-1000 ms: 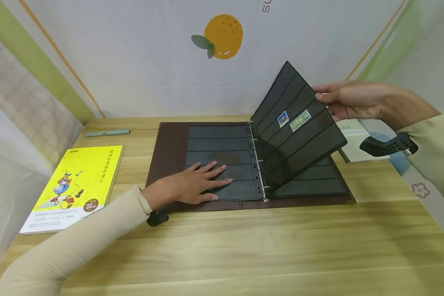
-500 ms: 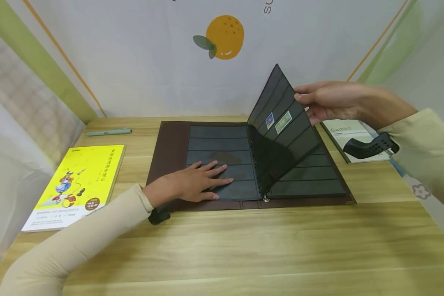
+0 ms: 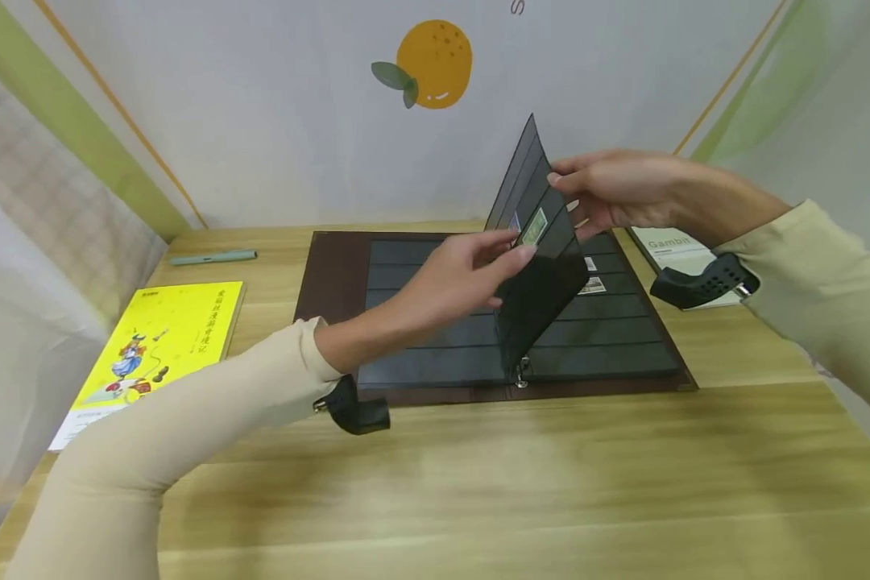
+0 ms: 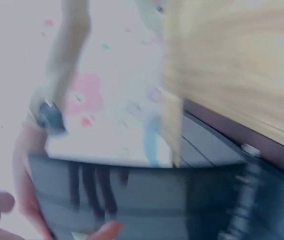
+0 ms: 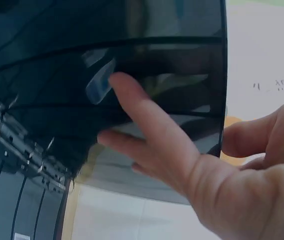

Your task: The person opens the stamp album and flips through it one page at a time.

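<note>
Pale wooden worktop [image 3: 478, 483] under a white backdrop printed with an orange [image 3: 433, 64]. Lying open on it, a brown binder [image 3: 333, 274] of black pocket pages, spine running away from the viewer. Standing almost upright from the rings at the spine, one black page [image 3: 544, 290], long axis along the spine, free edge pointing up, stamp-bearing face turned toward the left side. Tucked in its upper strips, a small blue stamp [image 3: 515, 221] and a green one [image 3: 533, 228]. At the top outer edge, right hand [image 3: 616, 193], grip closed on the page, thumb on the near face and fingers [image 5: 146, 125] spread flat behind it, as the right wrist view shows. Raised off the left-hand pages, left hand [image 3: 471, 270], fingertips at the page's face just beside the green stamp; pinching or merely touching cannot be told, the left wrist view being blurred. On the flat right-hand pages, two more small stamps [image 3: 592, 284]. Well to the left, a yellow book [image 3: 159, 346] and a green pen [image 3: 213, 258]; to the right, a white booklet [image 3: 677, 246].
</note>
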